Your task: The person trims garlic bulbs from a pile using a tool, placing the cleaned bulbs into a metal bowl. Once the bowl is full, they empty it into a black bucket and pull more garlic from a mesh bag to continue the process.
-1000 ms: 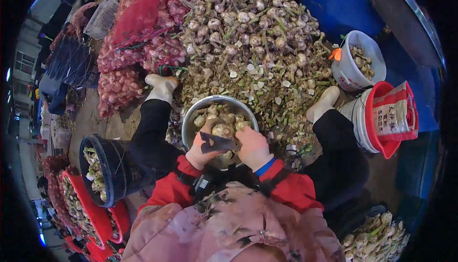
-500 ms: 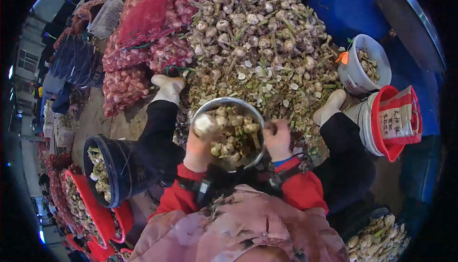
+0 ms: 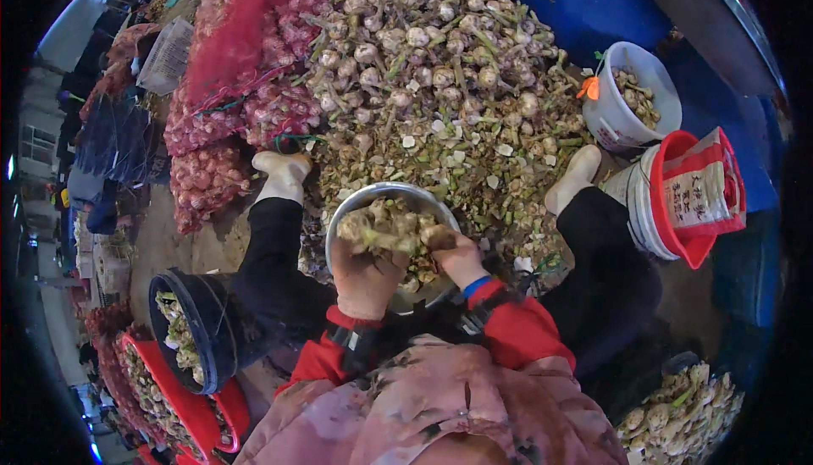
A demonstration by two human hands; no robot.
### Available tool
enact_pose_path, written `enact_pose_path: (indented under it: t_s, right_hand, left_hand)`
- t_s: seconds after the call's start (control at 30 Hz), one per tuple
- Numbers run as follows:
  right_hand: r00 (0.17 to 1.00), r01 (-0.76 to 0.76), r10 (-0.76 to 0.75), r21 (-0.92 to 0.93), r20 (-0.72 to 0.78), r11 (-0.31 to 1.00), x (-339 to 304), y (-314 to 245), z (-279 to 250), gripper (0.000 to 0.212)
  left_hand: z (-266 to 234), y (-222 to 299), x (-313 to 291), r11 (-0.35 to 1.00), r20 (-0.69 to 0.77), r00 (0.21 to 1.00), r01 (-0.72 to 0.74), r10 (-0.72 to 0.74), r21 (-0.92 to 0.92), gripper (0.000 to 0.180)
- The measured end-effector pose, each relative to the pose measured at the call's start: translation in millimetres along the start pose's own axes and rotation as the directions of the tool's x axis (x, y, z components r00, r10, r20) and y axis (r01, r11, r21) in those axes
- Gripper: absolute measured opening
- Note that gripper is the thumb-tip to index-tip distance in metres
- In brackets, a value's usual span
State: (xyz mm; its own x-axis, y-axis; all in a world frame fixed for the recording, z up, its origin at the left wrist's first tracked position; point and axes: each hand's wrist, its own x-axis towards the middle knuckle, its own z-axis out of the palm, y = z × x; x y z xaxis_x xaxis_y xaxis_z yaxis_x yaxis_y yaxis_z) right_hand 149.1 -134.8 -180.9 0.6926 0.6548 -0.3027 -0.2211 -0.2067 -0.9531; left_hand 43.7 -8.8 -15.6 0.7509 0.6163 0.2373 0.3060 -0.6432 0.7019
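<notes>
A round metal bowl (image 3: 438, 197) holding garlic bulbs sits between my legs. My left hand (image 3: 368, 280) is closed at its left side, its fingers around a garlic bulb (image 3: 356, 226) whose stem points right across the bowl. Over the right rim, my right hand (image 3: 460, 260) has its fingers curled and pressed together, close to another bulb at its fingertips. What that hand grips is hidden. Just beyond the bowl spreads a large heap of garlic bulbs (image 3: 440, 50) with stems on, strewn with cut stems and peel at its near side.
Red net sacks of garlic (image 3: 207, 185) are stacked at the left. A black bucket (image 3: 222, 329) and red tubs (image 3: 174, 393) stand near left. On the right are a white bucket (image 3: 610, 113) and a red basin (image 3: 677, 147) on stacked buckets. More garlic (image 3: 677, 410) lies near right.
Both hands have come together over the bowl. The right hand moved left from beyond the rim. A bulb with its stem pointing right now shows at my left hand. The view has shifted slightly.
</notes>
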Motion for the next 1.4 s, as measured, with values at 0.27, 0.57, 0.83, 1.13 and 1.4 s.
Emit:
enact_pose_path:
  t_s: [0.27, 0.57, 0.83, 1.13, 1.4]
  right_hand:
    - [0.978, -0.159, 0.175, 0.134, -0.113, 0.978, 6.3, -37.3, -6.5, 0.031]
    - [0.960, -0.215, 0.255, 0.275, -0.119, 0.937, 16.7, -76.3, -1.5, 0.016]
    - [0.966, -0.175, 0.215, 0.246, -0.144, 0.953, 25.3, -80.6, -4.1, 0.013]
    - [0.964, 0.225, -0.257, -0.295, -0.072, 0.929, 8.0, -99.2, -1.2, 0.025]
    - [0.930, 0.368, -0.266, -0.617, 0.254, 0.696, -26.3, -103.5, 8.3, 0.028]
  left_hand:
    - [-28.8, -109.5, 39.7, 0.573, 0.397, 0.688, 0.726, -0.608, -0.381, 0.064]
    - [88.3, -294.3, 240.0, 0.720, 0.339, 0.731, 0.291, -0.593, 0.630, 0.056]
    - [71.1, -213.5, 234.6, 0.840, 0.390, 0.746, 0.440, -0.539, 0.319, 0.066]
    - [1.0, -68.7, 84.3, 0.655, 0.640, 0.732, 0.605, -0.233, -0.453, 0.084]
    - [-26.2, -3.6, 36.6, 0.983, 0.453, 0.879, 0.182, -0.151, -0.027, 0.076]
